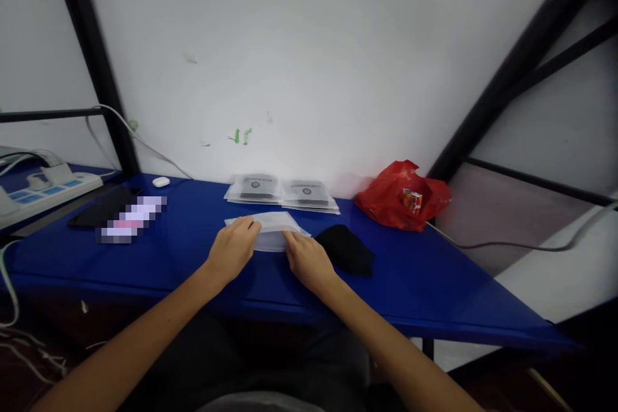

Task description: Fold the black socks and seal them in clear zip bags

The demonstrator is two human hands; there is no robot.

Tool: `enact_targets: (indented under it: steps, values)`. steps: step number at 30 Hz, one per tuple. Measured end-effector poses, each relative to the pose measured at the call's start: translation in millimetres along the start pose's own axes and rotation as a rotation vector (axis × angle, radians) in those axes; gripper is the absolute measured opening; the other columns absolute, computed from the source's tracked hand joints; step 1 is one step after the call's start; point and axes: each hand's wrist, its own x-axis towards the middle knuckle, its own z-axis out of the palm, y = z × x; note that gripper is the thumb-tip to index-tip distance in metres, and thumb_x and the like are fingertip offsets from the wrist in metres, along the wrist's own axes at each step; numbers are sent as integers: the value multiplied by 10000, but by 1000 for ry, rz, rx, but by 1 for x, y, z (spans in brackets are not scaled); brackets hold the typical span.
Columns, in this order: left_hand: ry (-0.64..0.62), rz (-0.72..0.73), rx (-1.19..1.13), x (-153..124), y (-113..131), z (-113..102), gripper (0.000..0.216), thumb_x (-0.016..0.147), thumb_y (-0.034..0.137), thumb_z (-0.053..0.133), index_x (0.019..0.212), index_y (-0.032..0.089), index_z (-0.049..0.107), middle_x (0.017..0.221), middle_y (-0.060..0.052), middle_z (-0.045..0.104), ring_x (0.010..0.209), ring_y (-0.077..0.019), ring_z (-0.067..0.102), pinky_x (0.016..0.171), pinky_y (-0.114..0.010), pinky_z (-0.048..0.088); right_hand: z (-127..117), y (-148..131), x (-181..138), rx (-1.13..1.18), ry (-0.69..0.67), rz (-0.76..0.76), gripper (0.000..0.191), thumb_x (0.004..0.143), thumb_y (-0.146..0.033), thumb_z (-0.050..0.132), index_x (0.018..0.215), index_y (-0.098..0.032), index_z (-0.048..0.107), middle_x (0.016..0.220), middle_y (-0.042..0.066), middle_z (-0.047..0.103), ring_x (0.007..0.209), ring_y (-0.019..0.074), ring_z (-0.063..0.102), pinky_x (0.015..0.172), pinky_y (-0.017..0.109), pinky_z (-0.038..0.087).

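A frosted, see-through plastic bag point(269, 242) lies in front of me near the table's front edge, its upper layer raised a little. My left hand point(234, 246) is closed on the bag's left side, thumb on top. On the other side, my right hand point(309, 259) pinches the bag's right edge; its fingertips are partly hidden by the plastic. Just right of that hand rests a folded piece of black cloth point(344, 248). Behind the bag, against the wall, are two stacks of similar printed bags, a left stack point(254, 189) and a right stack point(309, 194), with something dark inside.
The blue table point(193, 257) also carries a red plastic bag point(391, 196) at right and a white earbud case point(161, 181) at left. A phone with a blurred screen point(132, 219) and a power strip point(58, 193) lie farther left. Black metal posts flank the table.
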Motion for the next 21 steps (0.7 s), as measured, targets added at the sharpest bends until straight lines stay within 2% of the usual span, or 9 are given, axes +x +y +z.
enact_targets:
  steps: [3, 7, 11, 13, 17, 19, 21]
  values:
    - [-1, -10, 33, -3, -6, 0, 188, 907, 158, 399, 856, 169, 579, 831, -41, 592, 821, -176, 552, 638, -266, 419, 0, -8, 4, -27, -7, 37, 356, 880, -124, 370, 1222, -127, 469, 1058, 122, 643, 893, 234, 625, 760, 334, 474]
    - [-9, 23, 11, -5, -5, -2, 193, 909, 157, 402, 852, 179, 584, 810, -29, 590, 801, -160, 551, 627, -248, 408, 6, -19, 15, 39, 15, -62, 345, 871, -115, 397, 1201, -146, 491, 1099, 115, 632, 977, 232, 604, 807, 330, 464]
    - [-17, 48, -12, -6, -4, -5, 189, 916, 191, 411, 872, 192, 595, 811, -23, 595, 802, -155, 549, 639, -239, 410, 11, -20, 22, 209, 15, -79, 369, 873, -299, 495, 1196, -121, 512, 1126, 144, 625, 1080, 256, 562, 903, 369, 433]
    - [-24, 45, 14, -8, -7, -5, 194, 919, 202, 407, 912, 199, 601, 814, -24, 599, 801, -159, 553, 627, -238, 408, 9, -18, 19, 311, -6, -116, 396, 866, -328, 506, 1198, -112, 516, 1144, 151, 619, 1100, 254, 554, 919, 381, 432]
    - [-26, 10, 77, -11, -15, -2, 233, 906, 147, 398, 999, 208, 602, 820, -31, 607, 799, -163, 565, 566, -228, 391, -7, -9, 1, 504, 37, -311, 375, 882, -263, 461, 1243, -173, 509, 1247, 113, 574, 1151, 216, 530, 956, 381, 426]
    - [-18, -15, 92, -11, -18, -1, 245, 906, 148, 389, 1001, 206, 607, 814, -38, 607, 793, -165, 569, 546, -227, 385, -18, 3, -8, 551, 102, -291, 330, 894, -261, 437, 1198, -199, 550, 1201, 84, 612, 1104, 192, 565, 951, 366, 435]
    - [-24, -38, 99, -12, -20, -2, 251, 913, 166, 379, 990, 202, 615, 806, -44, 609, 787, -167, 573, 534, -227, 381, -28, 22, -15, 514, 188, -183, 301, 887, -281, 451, 1146, -194, 576, 1169, 83, 628, 1079, 193, 576, 946, 366, 436]
